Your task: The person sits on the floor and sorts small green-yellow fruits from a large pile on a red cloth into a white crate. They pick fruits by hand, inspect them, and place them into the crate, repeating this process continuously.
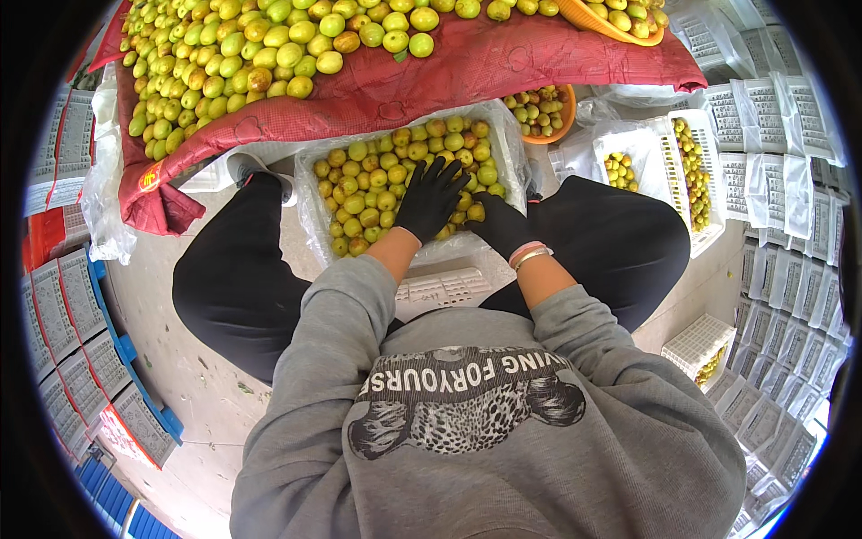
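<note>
A plastic crate lined with clear film (515, 158) stands between my knees, full of yellow-green and brown-blotched jujubes (369, 217). My left hand (431, 201), in a black glove, lies palm down on the fruit with its fingers spread; nothing shows in its grasp. At the crate's near right corner, my black-gloved right hand (500, 226) has one jujube (475, 212) between its thumb and fingers. The palm side of each hand is hidden from above.
Loose jujubes are heaped on a red quilted cloth (431, 101) ahead. An orange basket (571, 111) and white crates (707, 232) with fruit stand to the right. Film-wrapped crate stacks (774, 192) line the right; more crates (67, 296) stand left.
</note>
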`<state>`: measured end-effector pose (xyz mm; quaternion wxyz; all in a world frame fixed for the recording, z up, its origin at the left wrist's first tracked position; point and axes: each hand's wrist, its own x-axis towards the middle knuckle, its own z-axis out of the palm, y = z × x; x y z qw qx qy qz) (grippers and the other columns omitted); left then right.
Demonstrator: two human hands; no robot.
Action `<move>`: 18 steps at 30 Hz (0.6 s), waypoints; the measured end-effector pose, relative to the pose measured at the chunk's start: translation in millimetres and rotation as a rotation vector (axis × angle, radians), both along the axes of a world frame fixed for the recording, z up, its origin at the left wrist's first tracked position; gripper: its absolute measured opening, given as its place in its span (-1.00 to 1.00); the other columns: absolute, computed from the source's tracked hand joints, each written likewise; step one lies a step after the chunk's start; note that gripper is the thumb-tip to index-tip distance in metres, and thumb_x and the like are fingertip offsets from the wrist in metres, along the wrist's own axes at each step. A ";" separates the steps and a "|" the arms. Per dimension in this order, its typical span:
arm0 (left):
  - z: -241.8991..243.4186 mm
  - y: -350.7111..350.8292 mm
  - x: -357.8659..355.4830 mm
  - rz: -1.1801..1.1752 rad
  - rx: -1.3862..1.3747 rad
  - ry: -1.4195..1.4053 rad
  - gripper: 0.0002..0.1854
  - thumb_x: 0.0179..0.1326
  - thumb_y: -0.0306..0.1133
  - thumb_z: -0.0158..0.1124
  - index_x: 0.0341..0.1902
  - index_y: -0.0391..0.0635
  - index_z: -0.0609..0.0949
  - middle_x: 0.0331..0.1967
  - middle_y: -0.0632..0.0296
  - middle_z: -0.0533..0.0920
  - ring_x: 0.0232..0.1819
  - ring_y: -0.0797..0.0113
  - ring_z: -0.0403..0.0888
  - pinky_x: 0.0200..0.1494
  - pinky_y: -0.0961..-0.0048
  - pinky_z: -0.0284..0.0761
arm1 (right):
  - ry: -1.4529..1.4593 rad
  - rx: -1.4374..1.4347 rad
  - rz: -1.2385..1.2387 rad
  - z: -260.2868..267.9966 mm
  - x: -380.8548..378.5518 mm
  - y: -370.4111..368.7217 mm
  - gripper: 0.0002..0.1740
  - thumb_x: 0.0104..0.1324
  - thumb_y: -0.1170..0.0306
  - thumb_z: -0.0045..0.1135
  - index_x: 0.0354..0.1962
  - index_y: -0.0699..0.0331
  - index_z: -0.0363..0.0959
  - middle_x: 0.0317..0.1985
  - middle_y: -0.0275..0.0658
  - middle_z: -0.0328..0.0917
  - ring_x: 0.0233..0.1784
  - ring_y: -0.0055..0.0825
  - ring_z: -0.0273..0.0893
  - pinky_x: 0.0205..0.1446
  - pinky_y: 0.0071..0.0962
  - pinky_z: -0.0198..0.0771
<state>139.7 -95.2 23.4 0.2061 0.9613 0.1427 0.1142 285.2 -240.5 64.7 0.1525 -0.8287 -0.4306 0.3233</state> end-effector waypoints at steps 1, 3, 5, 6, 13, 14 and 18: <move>0.9 -0.7 -0.6 0.008 0.000 -0.037 -0.44 0.32 -0.32 0.18 0.43 0.14 0.47 0.50 0.16 0.35 0.53 -0.01 0.23 0.53 -0.14 0.07 | 0.024 -0.095 0.052 0.5 0.2 -0.7 -0.30 0.20 0.18 0.44 0.23 0.28 0.42 0.12 0.15 0.55 0.15 0.06 0.59 0.22 -0.18 0.52; 5.2 -5.7 -5.9 -0.040 0.018 0.035 -0.46 0.33 -0.31 0.17 0.41 0.12 0.48 0.48 0.20 0.39 0.52 0.05 0.26 0.56 -0.14 0.00 | 0.059 -0.026 -0.109 2.1 6.5 -2.1 -0.41 0.27 0.12 0.40 0.09 0.35 0.49 -0.06 0.05 0.62 -0.11 -0.18 0.67 -0.06 -0.28 0.58; 9.7 -13.0 -13.1 -0.128 0.061 0.141 -0.47 0.33 -0.30 0.17 0.40 0.10 0.50 0.45 0.22 0.42 0.51 0.09 0.27 0.57 -0.14 -0.02 | 0.408 -0.073 -0.440 3.9 19.1 -3.7 -0.48 0.32 0.10 0.35 0.00 0.38 0.52 -0.16 -0.06 0.64 -0.26 -0.36 0.66 -0.21 -0.37 0.56; 11.3 -15.9 -15.4 -0.119 0.030 0.093 -0.47 0.30 -0.26 0.20 0.38 0.09 0.51 0.42 0.24 0.47 0.50 0.14 0.29 0.56 -0.14 -0.01 | 0.894 0.202 -0.779 4.9 24.7 -6.1 -0.58 0.38 0.12 0.30 -0.12 0.35 0.54 -0.25 -0.21 0.63 -0.37 -0.55 0.57 -0.36 -0.51 0.46; -2.9 -7.7 20.8 -0.079 0.227 -0.053 -0.49 0.35 -0.14 0.19 0.37 0.21 0.53 0.44 0.32 0.44 0.51 0.19 0.28 0.58 -0.20 -0.08 | 1.161 0.444 -0.826 -6.1 36.3 8.2 -0.50 0.46 0.22 0.20 0.20 0.38 0.42 -0.05 -0.14 0.60 0.09 -0.43 0.57 0.08 -0.50 0.53; -5.5 -6.5 25.3 -0.066 0.134 -0.035 -0.46 0.34 -0.09 0.20 0.40 0.21 0.51 0.48 0.34 0.41 0.52 0.16 0.26 0.59 -0.22 -0.16 | 0.940 0.449 -0.706 -10.7 38.2 20.3 -0.47 0.47 0.17 0.19 0.21 0.38 0.43 -0.03 -0.15 0.60 0.11 -0.42 0.56 0.11 -0.49 0.52; -5.2 -3.3 24.8 -0.140 0.199 0.043 -0.42 0.33 -0.05 0.21 0.43 0.22 0.49 0.51 0.33 0.38 0.54 0.13 0.23 0.60 -0.21 -0.20 | 0.193 0.388 -0.436 -30.6 60.6 79.9 -0.32 0.44 0.00 0.18 0.22 0.43 0.44 0.10 -0.09 0.59 0.08 -0.41 0.57 0.15 -0.44 0.46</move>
